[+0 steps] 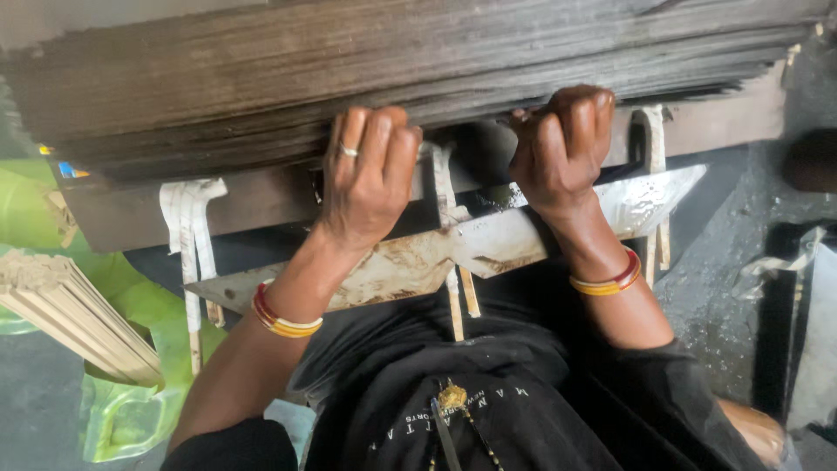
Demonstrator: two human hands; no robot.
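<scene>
A thick stack of thin brown sheets [366, 61] lies across the top of the view on a dark board [261, 196]. My left hand [370, 170], with a ring on one finger, is curled over the stack's near edge. My right hand [565, 144] grips the same edge further right. Both wrists carry red and yellow bangles. Under my forearms runs a long stained metal blade [488, 240], slanting up to the right. Pale metal brackets [187, 231] hold the board.
A smaller bundle of pale thin sheets [74, 318] rests on a green bag [131, 410] at the lower left. My black garment fills the bottom centre. Grey rough floor [719, 288] and dark objects lie at the right.
</scene>
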